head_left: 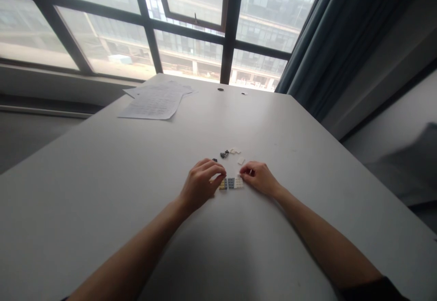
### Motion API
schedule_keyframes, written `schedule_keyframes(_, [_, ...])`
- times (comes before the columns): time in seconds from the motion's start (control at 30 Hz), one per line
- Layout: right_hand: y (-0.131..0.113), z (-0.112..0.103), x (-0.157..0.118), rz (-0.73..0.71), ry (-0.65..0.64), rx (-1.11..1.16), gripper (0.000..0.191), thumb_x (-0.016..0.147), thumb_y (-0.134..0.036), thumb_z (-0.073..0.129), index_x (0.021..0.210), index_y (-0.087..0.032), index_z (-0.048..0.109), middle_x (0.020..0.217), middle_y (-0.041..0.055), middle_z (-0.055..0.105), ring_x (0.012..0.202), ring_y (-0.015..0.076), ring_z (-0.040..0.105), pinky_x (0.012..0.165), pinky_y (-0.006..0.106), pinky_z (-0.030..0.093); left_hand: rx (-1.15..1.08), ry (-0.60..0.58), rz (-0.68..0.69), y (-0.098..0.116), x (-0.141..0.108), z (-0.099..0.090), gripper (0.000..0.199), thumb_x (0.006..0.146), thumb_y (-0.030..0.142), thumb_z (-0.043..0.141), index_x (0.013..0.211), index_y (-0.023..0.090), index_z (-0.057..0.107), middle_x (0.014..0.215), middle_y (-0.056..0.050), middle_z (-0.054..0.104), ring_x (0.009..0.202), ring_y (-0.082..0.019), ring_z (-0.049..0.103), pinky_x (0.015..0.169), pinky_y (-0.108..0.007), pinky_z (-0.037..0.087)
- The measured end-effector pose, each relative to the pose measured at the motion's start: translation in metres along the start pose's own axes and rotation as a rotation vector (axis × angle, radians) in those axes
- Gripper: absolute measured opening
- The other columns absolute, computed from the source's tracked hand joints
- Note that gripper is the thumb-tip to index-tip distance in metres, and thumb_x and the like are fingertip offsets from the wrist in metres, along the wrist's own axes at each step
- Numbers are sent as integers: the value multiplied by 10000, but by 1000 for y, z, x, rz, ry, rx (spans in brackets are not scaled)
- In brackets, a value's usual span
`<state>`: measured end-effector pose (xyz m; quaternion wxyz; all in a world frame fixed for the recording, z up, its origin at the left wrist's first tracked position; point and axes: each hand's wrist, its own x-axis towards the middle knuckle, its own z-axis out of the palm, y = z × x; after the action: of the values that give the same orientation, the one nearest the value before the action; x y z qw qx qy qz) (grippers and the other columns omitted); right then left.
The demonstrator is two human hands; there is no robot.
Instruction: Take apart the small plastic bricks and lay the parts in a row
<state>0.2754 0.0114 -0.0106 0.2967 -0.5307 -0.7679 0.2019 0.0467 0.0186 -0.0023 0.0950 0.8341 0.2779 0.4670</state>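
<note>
Small studded pieces lie on the white table between my hands: a yellow and grey one point(223, 184) at left, a grey one point(231, 183) and a white one point(238, 182) at right. My left hand point(205, 178) is closed in a pinch above the yellow and grey piece, partly covering it; what its fingertips hold is too small to make out. My right hand point(258, 176) pinches at the upper right edge of the white piece, around something small and whitish that I cannot identify. A flat white piece point(241, 160) lies just beyond my right fingertips.
Farther out lie small dark pieces point(224, 154) and white pieces point(234, 151). Printed papers point(152, 103) rest at the table's point(266, 128) far left. Two small round spots sit near its far edge, before a window. A dark curtain point(327, 41) hangs at right.
</note>
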Motion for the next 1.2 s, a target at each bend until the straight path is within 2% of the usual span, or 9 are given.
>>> schedule_keyframes(0.63, [-5, 2, -1, 31, -10, -6, 88, 796, -243, 631, 766, -179, 684, 745, 10, 627, 649, 116, 522, 633, 239, 406, 14, -17, -12, -2, -1, 0, 67, 833, 190, 604, 776, 202, 637, 813, -31, 689, 780, -154, 602, 768, -306, 493])
schedule_keyframes(0.77, [0, 2, 0, 48, 35, 1, 92, 804, -238, 619, 775, -180, 684, 761, 10, 637, 655, 115, 533, 653, 240, 418, 17, -10, -8, 0, 0, -1, 71, 830, 186, 607, 766, 202, 633, 796, -26, 689, 764, -152, 600, 756, -299, 492])
schedule_keyframes(0.87, [7, 0, 6, 102, 133, -37, 110, 804, -240, 613, 855, -176, 688, 811, 22, 647, 671, 121, 550, 678, 252, 434, 23, 8, -10, 1, 1, -2, 64, 832, 187, 607, 774, 198, 632, 788, -28, 683, 753, -152, 596, 751, -300, 491])
schedule_keyframes(0.93, [12, -1, 13, 159, 180, -85, 190, 788, -249, 633, 952, -167, 683, 874, 41, 648, 677, 126, 557, 696, 265, 447, 31, 18, -16, 0, 1, -3, 51, 835, 191, 605, 793, 195, 635, 793, -33, 681, 755, -156, 596, 747, -304, 492])
schedule_keyframes(1.07, [15, 2, 25, 222, 156, -207, 312, 751, -336, 687, 1009, -161, 687, 941, 71, 632, 711, 144, 570, 738, 285, 452, 60, 32, -36, -4, 0, -3, 44, 835, 211, 607, 850, 194, 645, 813, -44, 684, 778, -172, 605, 748, -321, 498])
schedule_keyframes(1.2, [16, 8, 32, 214, 131, -274, 247, 758, -323, 676, 955, -175, 700, 912, 67, 628, 767, 162, 583, 774, 286, 441, 93, 63, -74, -7, -1, -5, 49, 829, 207, 609, 860, 194, 643, 825, -41, 690, 790, -177, 612, 765, -329, 501])
